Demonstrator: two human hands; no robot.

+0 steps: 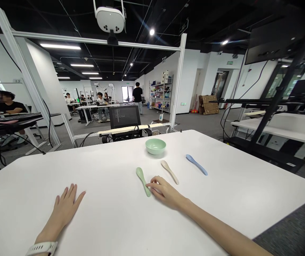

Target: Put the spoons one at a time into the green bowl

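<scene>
My left hand lies flat on the white table at the left, fingers spread, holding nothing. Beside the green spoon, my right hand has its fingers bent and slightly apart. A fingertip reaches the spoon's handle; whether it presses on it I cannot tell. Just beyond this hand rests a cream spoon, and farther right a blue spoon. All three spoons have their bowl ends pointing away from me. Behind them stands a light green bowl, upright.
A metal frame rises past the table's far edge, with a white device on its top bar. Behind it is a black chair. A monitor stand is at right. Several people are farther back, one standing person among them.
</scene>
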